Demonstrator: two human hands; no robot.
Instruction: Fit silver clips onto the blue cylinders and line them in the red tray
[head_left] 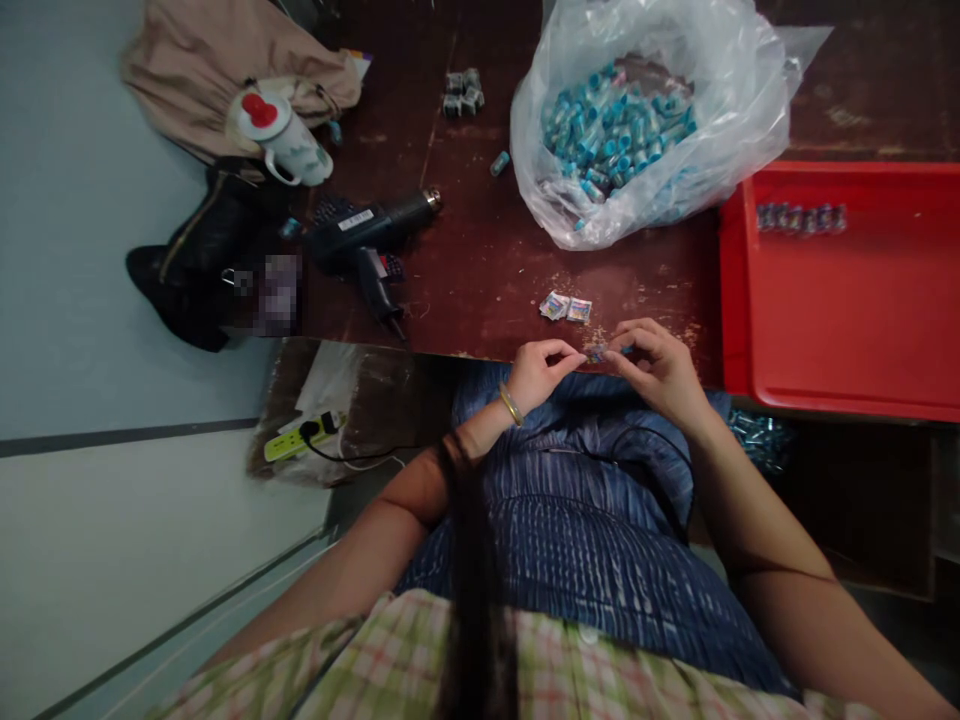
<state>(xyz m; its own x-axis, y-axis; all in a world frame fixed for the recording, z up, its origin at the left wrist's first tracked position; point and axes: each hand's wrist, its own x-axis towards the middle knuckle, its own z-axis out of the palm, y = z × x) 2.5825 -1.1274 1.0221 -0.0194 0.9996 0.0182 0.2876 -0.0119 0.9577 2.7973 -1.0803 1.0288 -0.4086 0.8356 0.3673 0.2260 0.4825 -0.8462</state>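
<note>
Both hands meet at the near edge of the dark red table. My left hand (541, 374), with a gold bangle at its wrist, is closed in a pinch on the left end of a small colourful printed label (597, 354). My right hand (658, 370) is closed at the other end, around a small vial of which only a bit of blue (627, 349) shows; the fingers hide the rest. Just beyond the hands lie two small piles of flat printed labels (555, 305).
A clear plastic bag (540, 190) holds many blue-capped vials (611, 130). To the right stands a red tray (862, 330) with a row of labelled vials (801, 218). Leftward lie a heat gun (375, 230), a lidded mug (296, 145) and a black bag (199, 250).
</note>
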